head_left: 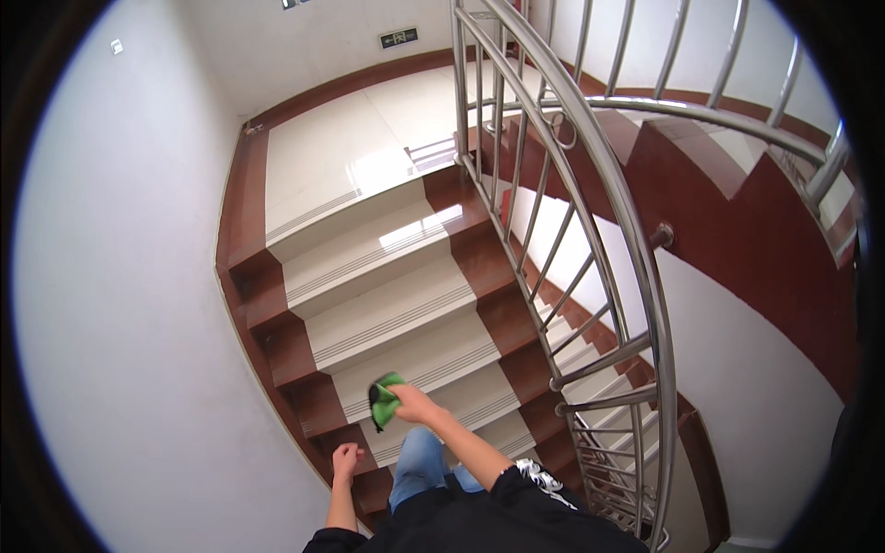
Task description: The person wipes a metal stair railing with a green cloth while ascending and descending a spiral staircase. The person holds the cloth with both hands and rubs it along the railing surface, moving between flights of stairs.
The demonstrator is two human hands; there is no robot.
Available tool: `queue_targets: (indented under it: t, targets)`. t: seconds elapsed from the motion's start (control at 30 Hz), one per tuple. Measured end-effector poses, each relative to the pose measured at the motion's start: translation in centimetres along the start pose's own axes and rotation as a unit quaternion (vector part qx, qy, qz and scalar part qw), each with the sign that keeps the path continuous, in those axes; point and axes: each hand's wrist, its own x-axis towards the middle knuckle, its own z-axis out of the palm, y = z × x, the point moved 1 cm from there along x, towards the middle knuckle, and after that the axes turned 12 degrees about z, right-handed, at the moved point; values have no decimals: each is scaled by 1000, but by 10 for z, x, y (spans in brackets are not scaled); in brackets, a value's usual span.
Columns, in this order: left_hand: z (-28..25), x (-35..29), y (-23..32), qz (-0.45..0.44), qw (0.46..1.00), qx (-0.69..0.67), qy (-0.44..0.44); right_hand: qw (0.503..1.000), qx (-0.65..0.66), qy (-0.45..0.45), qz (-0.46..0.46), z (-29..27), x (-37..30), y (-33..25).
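Note:
My right hand [417, 404] is closed around a bunched green cloth [388, 415] with black parts, held out in front of me over the steps. The cloth is slightly blurred, and its far side is folded out of sight. Lower and to the left, my left hand [347, 459] hangs near the wall with its fingers curled in, nothing showing in them. Below both hands lie the cream and red-brown stairs [387, 318], with my jeans-clad knee [419, 461] bent above them.
A steel handrail [608, 184] with bars curves along the right side, beside a lower flight [590, 359]. On the left rises a white wall [129, 304]. The steps lead to a tiled landing [323, 152], where a green sign [398, 38] hangs on the far wall.

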Motion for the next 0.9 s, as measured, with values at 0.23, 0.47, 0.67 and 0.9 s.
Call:
queue_targets:
  t: [0.23, 0.47, 0.67, 0.9]
  targets:
    - [-50, -70, -137, -238, 931, 209, -182, 891, -184, -12, 414, -29, -207, 208]
    - [-80, -18, -35, -228, 842, 312, -376, 653, -67, 55, 752, -113, -417, 165]
    - [-15, 163, 107, -87, 957, 223, -161, 675, -84, 183, 710, -136, -296, 45]
    - [155, 231, 375, 253, 917, 27, -307, 849, -21, 452, 274, -205, -36, 1]
